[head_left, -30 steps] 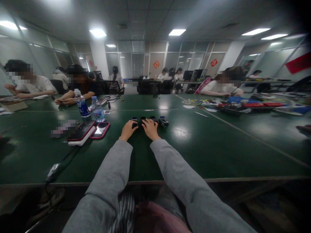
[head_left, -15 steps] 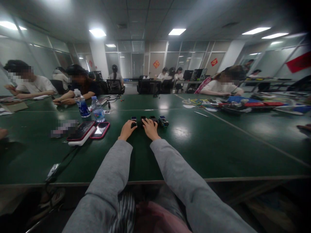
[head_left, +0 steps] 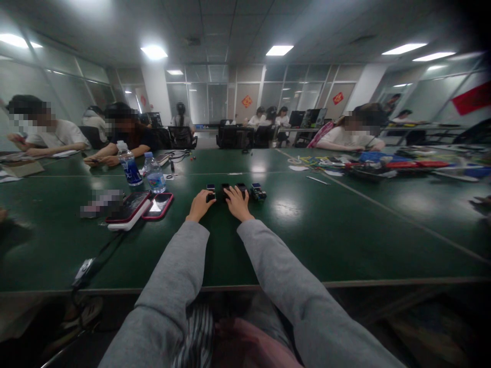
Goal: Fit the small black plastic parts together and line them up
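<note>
Several small electronic devices stand in a short row on the green table, ahead of my hands. My left hand [head_left: 199, 205] has its thumb and fingers around the leftmost one, a small dark device with a pale top [head_left: 210, 187]. My right hand [head_left: 238, 203] reaches over two small black devices [head_left: 241, 187] in the middle, its fingers bent onto them and hiding much of both. Just right of that hand sits a small circuit board device with a little screen [head_left: 258, 192], untouched.
Left of my hands are a pink-edged phone [head_left: 158, 206], another phone on a white block [head_left: 132, 217], a clear bottle [head_left: 155, 176] and a blue-labelled bottle [head_left: 131, 166]. A cable [head_left: 83, 271] crosses the table's front edge. Cables and tools [head_left: 383, 166] lie far right, near a seated person [head_left: 351, 134].
My left hand and the leftmost device have shifted very slightly left. My right hand looks nearly still. At the left table edge, another person's hand has moved a little.
</note>
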Available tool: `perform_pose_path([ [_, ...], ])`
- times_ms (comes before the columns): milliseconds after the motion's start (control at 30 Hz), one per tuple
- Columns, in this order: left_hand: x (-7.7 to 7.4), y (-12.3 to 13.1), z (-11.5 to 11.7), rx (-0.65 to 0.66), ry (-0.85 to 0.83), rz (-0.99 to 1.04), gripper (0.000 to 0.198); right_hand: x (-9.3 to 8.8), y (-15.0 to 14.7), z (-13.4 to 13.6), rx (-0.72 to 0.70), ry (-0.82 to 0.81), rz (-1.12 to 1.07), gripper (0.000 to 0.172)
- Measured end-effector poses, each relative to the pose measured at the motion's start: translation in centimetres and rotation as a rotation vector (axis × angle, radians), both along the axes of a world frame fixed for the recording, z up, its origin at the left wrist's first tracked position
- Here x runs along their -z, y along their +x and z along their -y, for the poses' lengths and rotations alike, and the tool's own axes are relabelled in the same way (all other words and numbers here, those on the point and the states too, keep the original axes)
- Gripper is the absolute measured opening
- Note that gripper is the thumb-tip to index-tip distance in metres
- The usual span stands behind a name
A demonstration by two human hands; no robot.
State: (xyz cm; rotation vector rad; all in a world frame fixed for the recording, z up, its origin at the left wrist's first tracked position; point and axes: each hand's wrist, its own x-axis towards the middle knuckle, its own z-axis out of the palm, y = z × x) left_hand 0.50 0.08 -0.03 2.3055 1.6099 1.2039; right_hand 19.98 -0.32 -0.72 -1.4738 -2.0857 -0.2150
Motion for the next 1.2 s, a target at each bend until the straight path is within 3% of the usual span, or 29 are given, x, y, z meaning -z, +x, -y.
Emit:
perform_pose_path([
  [367, -0.04, -0.08, -0.04, -0.018, 0.002, -0.026, 0.028, -0.59, -0.26, 0.28, 0.042, -0.001, 0.014, 0.057],
  [600, -0.23, 0.10, 0.14, -0.027, -0.014, -0.023, 0.028, -0.51, -0.15, 0.33, 0.010, 0.017, -0.039, 0.041],
  [1067, -0.32, 0.30, 0.27, -0.033, -0.010, -0.043, 0.028, -0.12, -0.52, 0.37, 0.020, 0.070, -0.008, 0.042],
  [1200, -0.40, 0.32, 0.45, -0.025, -0.015, -0.035, 0.028, -0.79, -0.62, 0.78, 0.032, 0.065, -0.003, 0.049],
])
